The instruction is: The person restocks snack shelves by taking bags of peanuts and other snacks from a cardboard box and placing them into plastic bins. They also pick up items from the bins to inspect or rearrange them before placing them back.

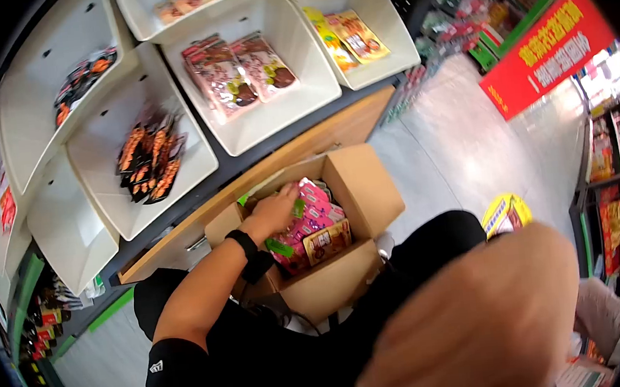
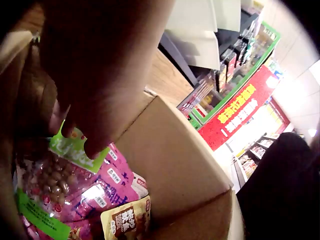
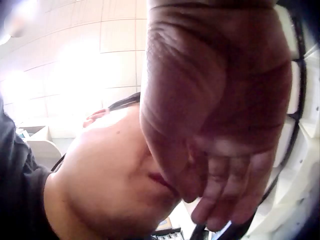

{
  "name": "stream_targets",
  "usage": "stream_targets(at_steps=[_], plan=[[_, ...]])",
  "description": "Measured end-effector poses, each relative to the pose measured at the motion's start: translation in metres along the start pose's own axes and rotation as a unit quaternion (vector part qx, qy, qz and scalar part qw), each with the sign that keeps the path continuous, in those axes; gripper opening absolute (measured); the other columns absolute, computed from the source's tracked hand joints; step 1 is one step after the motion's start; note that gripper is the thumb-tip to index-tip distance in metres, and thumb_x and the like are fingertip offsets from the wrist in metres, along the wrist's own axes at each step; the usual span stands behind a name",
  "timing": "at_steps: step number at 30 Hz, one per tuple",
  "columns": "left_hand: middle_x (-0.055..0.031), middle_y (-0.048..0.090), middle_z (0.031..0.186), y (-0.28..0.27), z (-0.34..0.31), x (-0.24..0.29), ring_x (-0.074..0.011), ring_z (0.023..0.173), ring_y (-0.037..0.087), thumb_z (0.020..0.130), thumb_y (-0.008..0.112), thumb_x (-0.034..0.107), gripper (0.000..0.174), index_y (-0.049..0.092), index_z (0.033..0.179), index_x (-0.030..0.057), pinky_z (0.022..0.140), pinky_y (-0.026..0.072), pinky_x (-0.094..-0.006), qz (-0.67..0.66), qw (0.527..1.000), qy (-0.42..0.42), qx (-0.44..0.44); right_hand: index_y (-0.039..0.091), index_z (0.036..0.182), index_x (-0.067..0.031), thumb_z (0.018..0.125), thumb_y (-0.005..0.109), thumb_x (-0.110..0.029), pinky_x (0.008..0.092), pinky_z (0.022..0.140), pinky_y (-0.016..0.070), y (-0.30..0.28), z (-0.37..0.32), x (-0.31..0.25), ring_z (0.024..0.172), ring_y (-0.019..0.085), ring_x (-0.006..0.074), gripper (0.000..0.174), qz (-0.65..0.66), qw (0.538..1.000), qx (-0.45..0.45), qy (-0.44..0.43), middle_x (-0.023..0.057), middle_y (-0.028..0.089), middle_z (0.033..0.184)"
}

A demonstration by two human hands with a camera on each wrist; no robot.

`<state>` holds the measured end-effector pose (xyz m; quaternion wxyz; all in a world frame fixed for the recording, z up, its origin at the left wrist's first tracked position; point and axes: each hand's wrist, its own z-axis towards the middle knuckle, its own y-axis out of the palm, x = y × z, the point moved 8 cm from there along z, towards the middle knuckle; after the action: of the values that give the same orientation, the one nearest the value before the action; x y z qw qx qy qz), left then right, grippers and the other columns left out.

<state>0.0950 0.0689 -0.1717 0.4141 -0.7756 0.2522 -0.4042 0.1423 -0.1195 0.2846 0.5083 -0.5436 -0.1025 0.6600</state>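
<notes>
My left hand [image 1: 274,213] reaches down into an open cardboard box [image 1: 362,181] between my knees. Its fingers pinch the green top edge of a pink snack bag [image 2: 112,185], whose clear window shows round brown pieces. Beside this bag, against the box wall, stands a yellow-and-brown snack packet [image 1: 327,242]. More green-topped packaging lies under the wrist, partly hidden. Raised close to my face is my right hand [image 3: 215,115], its fingers loosely bent and nothing visible in them; it looms large and blurred at the lower right of the head view.
White display bins [image 1: 261,71] slope above a wooden drawer front [image 1: 257,184] just past the box, several holding snack packets. A red sign [image 1: 546,47] hangs at the upper right. A round yellow sticker [image 1: 506,213] is on the tiled floor, and stocked shelves line the right side.
</notes>
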Motion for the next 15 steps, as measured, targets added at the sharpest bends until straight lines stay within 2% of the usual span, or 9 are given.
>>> stream_targets(at_steps=[1,2,3,5,7,8,11,13,15], plan=[[-0.0192,0.043,0.155,0.002,0.001,-0.004,-0.0427,0.123,0.060,0.082,0.075,0.013,0.081,0.035,0.151,0.0024,0.099,0.0532,-0.0490,-0.018,1.000,-0.016,0.003,0.074,0.107,-0.0202,0.094,0.070,-0.016,0.0294,0.061,0.0555,0.000,-0.007,0.010,0.085,0.070,0.0206,0.014,-0.012,0.999,0.005,0.031,0.0057,0.073,0.102],[-0.0186,0.035,0.162,0.010,0.001,-0.009,-0.0429,0.123,0.060,0.082,0.076,0.015,0.088,0.030,0.155,0.0041,0.098,0.0535,-0.0499,-0.013,1.000,-0.015,-0.021,0.075,0.099,-0.0189,0.093,0.073,-0.018,0.0301,0.061,0.0548,-0.001,-0.014,0.020,0.084,0.070,0.0205,0.007,-0.023,0.998,0.009,0.062,0.0045,0.072,0.098],[-0.0183,0.040,0.158,0.012,-0.004,-0.012,-0.0435,0.118,0.063,0.082,0.074,0.011,0.080,0.035,0.151,0.0036,0.095,0.0546,-0.0513,0.003,0.999,0.032,0.041,0.073,0.094,-0.0129,0.090,0.074,-0.016,0.0310,0.059,0.0528,-0.010,-0.014,0.028,0.075,0.069,0.0213,0.005,-0.073,0.992,0.060,0.078,0.0058,0.071,0.090],[-0.0200,0.050,0.147,0.033,0.006,-0.025,-0.0428,0.114,0.065,0.084,0.069,0.006,0.064,0.044,0.142,0.0018,0.092,0.0558,-0.0512,0.027,0.999,0.015,0.011,0.071,0.092,-0.0111,0.092,0.072,-0.016,0.0312,0.058,0.0504,-0.022,-0.021,0.044,0.073,0.065,0.0202,0.006,-0.125,0.977,0.124,0.124,0.0055,0.067,0.086],[-0.0208,0.055,0.138,0.027,-0.001,-0.018,-0.0415,0.108,0.066,0.085,0.062,0.000,0.051,0.048,0.134,0.0020,0.088,0.0571,-0.0501,0.071,0.997,0.004,0.025,0.068,0.090,-0.0094,0.094,0.071,-0.017,0.0313,0.058,0.0479,-0.030,-0.028,0.056,0.071,0.061,0.0190,0.009,-0.142,0.963,0.159,0.166,0.0053,0.063,0.083],[-0.0200,0.064,0.122,0.019,0.000,-0.016,-0.0389,0.104,0.068,0.085,0.060,-0.001,0.034,0.060,0.119,0.0022,0.086,0.0584,-0.0476,0.090,0.993,-0.014,0.075,0.067,0.088,-0.0085,0.095,0.070,-0.017,0.0314,0.057,0.0467,-0.035,-0.033,0.062,0.070,0.059,0.0184,0.011,-0.148,0.955,0.176,0.186,0.0052,0.062,0.082],[-0.0172,0.070,0.104,0.008,0.003,-0.014,-0.0370,0.100,0.070,0.083,0.060,-0.002,0.021,0.070,0.101,0.0030,0.082,0.0597,-0.0444,0.164,0.985,0.012,0.059,0.063,0.085,-0.0059,0.098,0.067,-0.018,0.0316,0.057,0.0430,-0.048,-0.043,0.077,0.067,0.053,0.0167,0.018,-0.157,0.935,0.213,0.237,0.0048,0.056,0.077],[-0.0154,0.071,0.092,-0.024,-0.009,0.002,-0.0343,0.104,0.066,0.081,0.064,0.000,0.018,0.075,0.094,0.0037,0.088,0.0563,-0.0435,0.092,0.983,0.049,0.149,0.060,0.083,-0.0042,0.100,0.066,-0.018,0.0318,0.056,0.0405,-0.059,-0.045,0.088,0.065,0.049,0.0155,0.023,-0.158,0.923,0.232,0.262,0.0046,0.053,0.073],[-0.0162,0.071,0.096,-0.051,-0.011,0.022,-0.0339,0.107,0.063,0.079,0.066,0.001,0.024,0.076,0.101,0.0043,0.092,0.0535,-0.0443,0.076,0.992,0.084,0.050,0.057,0.080,-0.0025,0.101,0.064,-0.019,0.0319,0.056,0.0380,-0.068,-0.045,0.097,0.063,0.045,0.0144,0.028,-0.161,0.913,0.247,0.283,0.0043,0.049,0.070]])
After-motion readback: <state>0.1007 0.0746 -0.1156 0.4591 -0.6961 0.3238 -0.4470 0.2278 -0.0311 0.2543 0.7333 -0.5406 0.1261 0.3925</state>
